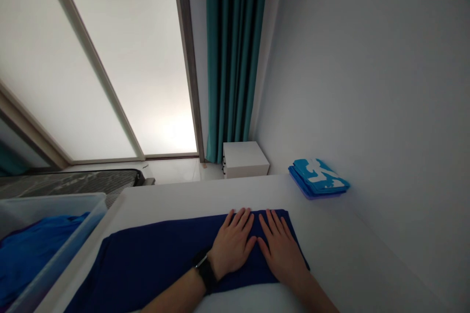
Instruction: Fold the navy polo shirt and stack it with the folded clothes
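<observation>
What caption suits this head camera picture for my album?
The left hand and right hand lie flat on a dark blue cloth on a white surface.

Left hand [232,247], right hand [281,250], palms flat

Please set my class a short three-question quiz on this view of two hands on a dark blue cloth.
1. True or false: the left hand and the right hand both lie flat, fingers spread, on the dark blue cloth.
2. Pick one: where is the folded stack of lighter blue cloths? A, under the left hand; B, beside the wall on the person's right; C, on top of the dark blue cloth.
3. Fill the gap: the black watch is on the ___ wrist.
Key: 1 true; 2 B; 3 left.
</observation>
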`<state>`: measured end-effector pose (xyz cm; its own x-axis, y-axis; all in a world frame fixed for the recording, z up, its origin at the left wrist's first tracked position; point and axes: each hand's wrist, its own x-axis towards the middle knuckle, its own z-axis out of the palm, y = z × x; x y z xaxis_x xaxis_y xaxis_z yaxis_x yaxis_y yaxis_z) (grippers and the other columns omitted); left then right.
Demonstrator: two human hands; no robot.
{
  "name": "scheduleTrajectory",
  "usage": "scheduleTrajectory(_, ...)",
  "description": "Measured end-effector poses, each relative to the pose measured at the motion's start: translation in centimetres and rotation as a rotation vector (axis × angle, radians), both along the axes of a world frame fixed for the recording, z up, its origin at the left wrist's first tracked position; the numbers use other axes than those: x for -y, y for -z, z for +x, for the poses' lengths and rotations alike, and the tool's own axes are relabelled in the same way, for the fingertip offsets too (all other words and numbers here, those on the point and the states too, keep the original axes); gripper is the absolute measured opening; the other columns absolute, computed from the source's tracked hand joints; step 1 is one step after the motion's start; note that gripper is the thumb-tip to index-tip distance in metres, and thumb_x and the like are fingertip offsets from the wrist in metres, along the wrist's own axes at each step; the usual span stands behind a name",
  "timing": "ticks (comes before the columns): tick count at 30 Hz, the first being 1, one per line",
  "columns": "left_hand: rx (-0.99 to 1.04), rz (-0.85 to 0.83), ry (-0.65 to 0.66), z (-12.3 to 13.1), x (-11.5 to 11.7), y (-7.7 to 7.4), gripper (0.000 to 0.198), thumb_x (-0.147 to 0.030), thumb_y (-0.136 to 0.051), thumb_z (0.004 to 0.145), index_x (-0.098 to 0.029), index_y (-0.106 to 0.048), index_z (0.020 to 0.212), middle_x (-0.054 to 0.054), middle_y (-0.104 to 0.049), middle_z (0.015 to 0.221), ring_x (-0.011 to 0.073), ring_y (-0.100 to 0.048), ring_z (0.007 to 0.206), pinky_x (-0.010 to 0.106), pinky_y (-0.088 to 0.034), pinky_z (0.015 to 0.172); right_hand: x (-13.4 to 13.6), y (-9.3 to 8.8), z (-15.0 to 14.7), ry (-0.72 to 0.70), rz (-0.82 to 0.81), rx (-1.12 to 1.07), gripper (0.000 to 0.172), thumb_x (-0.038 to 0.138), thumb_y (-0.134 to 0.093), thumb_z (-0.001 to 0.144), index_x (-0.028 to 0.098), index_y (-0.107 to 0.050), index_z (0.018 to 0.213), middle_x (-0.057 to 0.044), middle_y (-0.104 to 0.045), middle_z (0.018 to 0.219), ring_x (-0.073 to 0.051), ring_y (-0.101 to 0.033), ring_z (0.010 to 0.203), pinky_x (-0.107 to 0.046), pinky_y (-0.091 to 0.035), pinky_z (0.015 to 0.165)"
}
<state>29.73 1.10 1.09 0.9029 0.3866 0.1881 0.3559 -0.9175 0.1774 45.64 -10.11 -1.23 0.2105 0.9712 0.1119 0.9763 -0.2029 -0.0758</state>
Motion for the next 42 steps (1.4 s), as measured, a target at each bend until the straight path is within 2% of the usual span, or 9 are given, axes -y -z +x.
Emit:
scheduleTrajectory(3, 0.001, 0.026, -0.023, -1.8, 0.2, -0.9, 0.058, -0.05, -0.026, 0.101, -0.018, -0.031, 0.149, 0.008, -0.029, 0.156, 0.0252, -0.023, 0.145, 0.047, -0.022, 0.118, 0.0, 0.3, 0.0, -0.001, 0.019, 0.007, 0.06, 0.051, -0.024, 0.099, 0.02, -0.032, 0.149, -0.009, -0.025, 0.157, -0.026, -0.019, 0.145, -0.048, -0.019, 0.117)
scheduleTrajectory(6, -0.017, 0.034, -0.076, -4.8, 0.1, -1.8, 0.06, -0.051, -0.027, 0.1, -0.017, -0.03, 0.15, 0.009, -0.027, 0.157, 0.0259, -0.021, 0.145, 0.048, -0.021, 0.119, -0.1, 0.7, 0.2, 0.002, 0.037, 0.014, 0.06, 0.052, -0.025, 0.098, 0.021, -0.033, 0.149, -0.008, -0.026, 0.157, -0.026, -0.02, 0.145, -0.049, -0.021, 0.116)
scheduleTrajectory(11, -0.052, -0.014, -0.124, -8.4, -0.4, -1.6, 0.061, -0.054, -0.03, 0.099, -0.019, -0.032, 0.149, 0.009, -0.027, 0.157, 0.0264, -0.022, 0.145, 0.049, -0.02, 0.118, -0.2, 1.5, 0.6, 0.003, 0.05, 0.018, 0.062, 0.054, -0.027, 0.097, 0.02, -0.035, 0.148, -0.009, -0.028, 0.156, -0.027, -0.021, 0.145, -0.05, -0.022, 0.116)
scheduleTrajectory(19, -0.052, -0.068, -0.137, -8.2, -0.8, -0.5, 0.07, -0.051, -0.044, 0.093, -0.022, -0.023, 0.153, 0.006, -0.02, 0.16, 0.0265, -0.017, 0.146, 0.049, -0.012, 0.12, -0.2, 2.2, 1.0, -0.012, 0.076, 0.055, 0.062, 0.053, -0.029, 0.096, 0.019, -0.038, 0.147, -0.009, -0.027, 0.156, -0.027, -0.023, 0.144, -0.051, -0.025, 0.115)
scheduleTrajectory(23, -0.041, -0.057, -0.147, -8.4, -0.8, -0.1, 0.073, -0.05, -0.046, 0.091, -0.022, -0.02, 0.153, 0.006, -0.02, 0.16, 0.0266, -0.017, 0.146, 0.048, -0.011, 0.12, -0.3, 2.0, 0.8, -0.016, 0.11, 0.076, 0.062, 0.053, -0.028, 0.096, 0.017, -0.04, 0.146, -0.01, -0.033, 0.154, -0.028, -0.026, 0.143, -0.052, -0.026, 0.115)
scheduleTrajectory(28, -0.034, -0.005, -0.136, -8.3, -0.8, 0.1, 0.062, -0.037, -0.037, 0.096, -0.019, -0.021, 0.153, 0.006, -0.02, 0.16, 0.0223, -0.016, 0.147, 0.045, -0.011, 0.12, -1.4, 0.2, -3.3, -0.131, 0.179, 0.06, 0.054, 0.033, -0.023, 0.099, 0.014, -0.034, 0.148, -0.007, -0.034, 0.153, -0.022, -0.027, 0.143, -0.046, -0.021, 0.118)
scheduleTrajectory(32, 0.007, 0.062, -0.146, -8.9, -0.2, -0.4, 0.061, -0.033, -0.036, 0.096, -0.016, -0.02, 0.153, 0.006, -0.021, 0.159, 0.0218, -0.014, 0.147, 0.043, -0.009, 0.121, -3.0, -1.2, -7.6, -0.284, 0.112, -0.003, 0.052, 0.032, -0.021, 0.101, 0.015, -0.031, 0.149, -0.005, -0.032, 0.154, -0.019, -0.029, 0.142, -0.042, -0.021, 0.119)
scheduleTrajectory(36, 0.001, 0.092, -0.155, -10.9, 0.1, -0.9, 0.063, -0.029, -0.039, 0.093, -0.015, -0.022, 0.152, 0.007, -0.023, 0.159, 0.022, -0.014, 0.147, 0.043, -0.007, 0.121, -4.2, -1.7, -10.1, -0.307, 0.037, -0.04, 0.053, 0.031, -0.02, 0.101, 0.014, -0.032, 0.149, -0.005, -0.027, 0.156, -0.021, -0.025, 0.144, -0.044, -0.017, 0.119)
scheduleTrajectory(42, -0.076, 0.047, -0.206, -13.1, -0.7, -0.2, 0.071, -0.02, -0.042, 0.085, -0.016, -0.021, 0.153, 0.006, -0.021, 0.159, 0.0231, -0.013, 0.147, 0.046, -0.009, 0.12, -5.3, -2.5, -12.5, -0.306, -0.076, -0.096, 0.055, 0.035, -0.019, 0.1, 0.013, -0.029, 0.15, -0.005, -0.022, 0.157, -0.022, -0.019, 0.145, -0.044, -0.014, 0.12)
